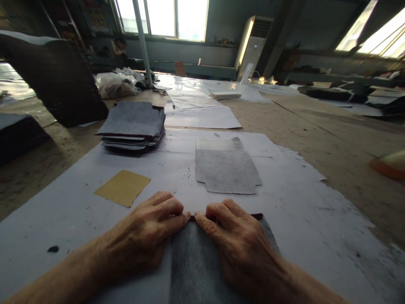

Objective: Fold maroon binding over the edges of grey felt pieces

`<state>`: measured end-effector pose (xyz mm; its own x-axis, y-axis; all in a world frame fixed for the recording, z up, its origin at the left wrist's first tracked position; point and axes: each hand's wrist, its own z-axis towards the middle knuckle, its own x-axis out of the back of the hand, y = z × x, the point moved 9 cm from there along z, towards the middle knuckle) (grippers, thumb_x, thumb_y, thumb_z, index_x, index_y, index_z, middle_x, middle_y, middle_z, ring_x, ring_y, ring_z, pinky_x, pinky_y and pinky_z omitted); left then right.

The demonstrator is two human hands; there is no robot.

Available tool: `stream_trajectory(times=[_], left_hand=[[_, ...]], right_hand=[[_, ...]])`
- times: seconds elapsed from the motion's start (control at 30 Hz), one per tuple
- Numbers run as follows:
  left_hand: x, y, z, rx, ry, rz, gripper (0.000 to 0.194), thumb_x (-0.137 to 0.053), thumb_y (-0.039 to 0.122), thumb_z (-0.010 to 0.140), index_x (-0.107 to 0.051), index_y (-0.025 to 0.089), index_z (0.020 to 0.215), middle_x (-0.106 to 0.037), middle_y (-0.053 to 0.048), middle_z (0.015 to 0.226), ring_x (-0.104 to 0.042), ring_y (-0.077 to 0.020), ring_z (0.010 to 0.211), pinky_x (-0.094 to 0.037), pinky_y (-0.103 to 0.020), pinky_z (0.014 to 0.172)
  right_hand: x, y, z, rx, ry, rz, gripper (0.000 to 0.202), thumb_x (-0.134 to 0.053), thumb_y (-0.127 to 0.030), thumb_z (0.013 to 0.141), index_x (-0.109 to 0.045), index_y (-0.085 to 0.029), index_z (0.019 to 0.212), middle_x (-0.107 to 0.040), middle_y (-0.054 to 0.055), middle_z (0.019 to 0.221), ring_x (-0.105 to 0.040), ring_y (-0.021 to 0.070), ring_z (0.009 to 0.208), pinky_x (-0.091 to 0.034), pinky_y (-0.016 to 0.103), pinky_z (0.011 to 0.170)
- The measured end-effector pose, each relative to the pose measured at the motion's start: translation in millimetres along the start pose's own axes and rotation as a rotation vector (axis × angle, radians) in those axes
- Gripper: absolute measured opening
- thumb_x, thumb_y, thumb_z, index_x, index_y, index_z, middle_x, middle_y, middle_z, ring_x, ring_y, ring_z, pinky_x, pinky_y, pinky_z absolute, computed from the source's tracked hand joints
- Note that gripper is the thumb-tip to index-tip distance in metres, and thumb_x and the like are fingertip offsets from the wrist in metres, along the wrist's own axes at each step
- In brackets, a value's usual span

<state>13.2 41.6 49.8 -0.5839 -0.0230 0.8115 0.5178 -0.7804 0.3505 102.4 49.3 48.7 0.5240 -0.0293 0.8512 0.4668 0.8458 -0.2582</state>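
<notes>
A grey felt-like sheet [196,270] lies in front of me, with a narrow dark red strip along its far edge. My left hand [147,230] is closed at the left part of that edge, its thumb tip pressing on the strip. Thumb to thumb with it, my right hand [242,242] has curled fingers pressed on the same edge and covers much of the sheet's right side. Just beyond my hands rests a separate notched grey sheet [226,166], flat and untouched. A square of tan paper [123,187] sits past my left hand.
White paper [177,169] covers the worktop [303,126]. At the back left stands a stack of grey sheets with dark red edges [131,124]. Left of it rise a tall dark stack [53,80] and a lower dark stack [19,135]. Plastic bags [117,84] lie farther back.
</notes>
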Motion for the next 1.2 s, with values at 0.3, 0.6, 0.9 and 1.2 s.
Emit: stream_trajectory(times=[0.3, 0.6, 0.9, 1.2], left_hand=[[10.7, 4, -6, 0.012, 0.060, 0.142, 0.037, -0.036, 0.001, 0.079, -0.057, 0.015, 0.106, -0.055, -0.007, 0.090, -0.050, -0.0178, 0.078, -0.040, -0.037, 0.070], [4.2, 47, -30, 0.120, 0.177, 0.407, 0.025, -0.047, 0.028, 0.089, -0.062, 0.011, 0.099, -0.064, -0.008, 0.101, -0.058, -0.0215, 0.093, -0.051, -0.032, 0.078], [1.2, 48, -31, 0.168, 0.272, 0.460, 0.028, -0.040, 0.025, 0.090, -0.064, 0.012, 0.096, -0.065, -0.009, 0.099, -0.060, -0.0218, 0.093, -0.052, -0.034, 0.080], [-3.1, 44, -39, 0.221, 0.216, 0.542, 0.027, -0.044, 0.031, 0.088, -0.063, 0.016, 0.099, -0.063, -0.013, 0.105, -0.060, -0.0259, 0.095, -0.052, -0.040, 0.078]], right_hand=[[-6, 0, 3, 0.019, -0.109, -0.053, 0.036, -0.035, -0.008, 0.081, -0.057, -0.013, 0.110, -0.055, 0.009, 0.086, -0.044, 0.0184, 0.077, -0.044, 0.033, 0.066], [-5, 4, 6, 0.017, -0.096, 0.058, 0.041, -0.040, -0.003, 0.075, -0.057, -0.014, 0.111, -0.053, 0.009, 0.090, -0.047, 0.0196, 0.082, -0.046, 0.034, 0.067], [-18, 9, 21, -0.076, -0.262, 0.297, 0.051, -0.038, 0.005, 0.069, -0.058, -0.024, 0.105, -0.050, 0.002, 0.088, -0.046, 0.0131, 0.083, -0.044, 0.026, 0.074], [-16, 2, 18, -0.005, -0.213, 0.234, 0.045, -0.037, 0.000, 0.072, -0.057, -0.020, 0.107, -0.049, 0.006, 0.088, -0.046, 0.0158, 0.081, -0.045, 0.031, 0.071]])
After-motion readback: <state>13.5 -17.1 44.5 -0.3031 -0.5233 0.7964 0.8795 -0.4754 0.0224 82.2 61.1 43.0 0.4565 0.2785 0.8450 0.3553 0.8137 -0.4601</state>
